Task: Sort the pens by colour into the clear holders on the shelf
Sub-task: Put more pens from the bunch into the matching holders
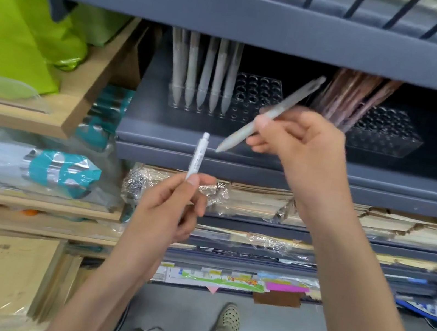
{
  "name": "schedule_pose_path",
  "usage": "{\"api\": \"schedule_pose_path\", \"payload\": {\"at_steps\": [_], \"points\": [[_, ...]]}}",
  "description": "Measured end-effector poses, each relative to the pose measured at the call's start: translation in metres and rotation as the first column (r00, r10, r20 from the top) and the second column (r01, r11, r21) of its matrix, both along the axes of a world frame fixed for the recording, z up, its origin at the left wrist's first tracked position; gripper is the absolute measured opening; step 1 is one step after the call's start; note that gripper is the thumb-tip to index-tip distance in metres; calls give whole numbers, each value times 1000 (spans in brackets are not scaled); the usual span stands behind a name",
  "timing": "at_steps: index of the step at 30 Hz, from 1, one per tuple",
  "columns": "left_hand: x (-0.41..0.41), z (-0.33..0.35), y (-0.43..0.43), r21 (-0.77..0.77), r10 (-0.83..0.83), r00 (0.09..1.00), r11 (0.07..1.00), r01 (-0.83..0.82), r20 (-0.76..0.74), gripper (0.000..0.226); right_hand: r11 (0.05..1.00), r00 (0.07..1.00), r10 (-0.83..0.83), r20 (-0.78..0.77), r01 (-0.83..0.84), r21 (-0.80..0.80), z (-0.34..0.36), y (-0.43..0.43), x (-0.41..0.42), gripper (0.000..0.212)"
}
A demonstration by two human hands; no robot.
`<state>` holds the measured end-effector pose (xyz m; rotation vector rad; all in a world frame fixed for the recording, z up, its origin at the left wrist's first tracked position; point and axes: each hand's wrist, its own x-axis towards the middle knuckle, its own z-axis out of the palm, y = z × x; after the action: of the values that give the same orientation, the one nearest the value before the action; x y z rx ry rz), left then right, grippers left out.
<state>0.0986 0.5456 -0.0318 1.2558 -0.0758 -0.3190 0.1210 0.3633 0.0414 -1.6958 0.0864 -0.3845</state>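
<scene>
The left hand (172, 212) pinches the lower barrel of a white click pen with a printed label (198, 156) between thumb and curled fingers. The pen stands nearly upright, button end up, in front of the front edge of the dark grey shelf (240, 166).

The right hand (300, 138), higher and to the right, has its fingers curled round the middle of a frosted pale grey capped pen (293, 101). That pen slants, its pointed end down and left towards the white pen's top but apart from it, its clip end up and right. The right hand is motion-blurred.

Behind the hands, on the shelf, sit two clear plastic holders with rows of round holes. The left holder (258, 91) carries a row of upright frosted pale grey pens (190, 74) along its left side. The right holder (387, 133), towards the shelf's right end, carries a bunch of brownish-pink pens (353, 98) leaning at its left side. The held grey pen hangs between the two holders, in front of them.

A lime green bag (12, 24) stands on a wooden shelf to the left.
</scene>
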Motion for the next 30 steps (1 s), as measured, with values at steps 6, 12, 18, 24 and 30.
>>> {"api": "schedule_pose_path", "payload": {"at_steps": [6, 12, 18, 24, 30], "points": [[3, 2, 4, -27, 99, 993, 994, -102, -68, 17, 982, 961, -185, 206, 175, 67, 10, -12, 58, 19], [3, 3, 7, -44, 99, 995, 994, -100, -30, 27, 857, 932, -314, 181, 361, -368, 5, -11, 91, 43], [2, -4, 13, -23, 150, 989, 988, -150, 0, 19, 709, 965, -249, 85, 242, -663, 13, -8, 114, 29], [0, -6, 19, 63, 234, 966, 968, -242, 113, 9, 628, 960, -273, -62, 128, -768, 21, -3, 124, 27], [4, -8, 24, 106, 257, 950, 955, -278, 177, 15, 687, 966, -243, -89, 106, -719, 19, -4, 120, 31]]}}
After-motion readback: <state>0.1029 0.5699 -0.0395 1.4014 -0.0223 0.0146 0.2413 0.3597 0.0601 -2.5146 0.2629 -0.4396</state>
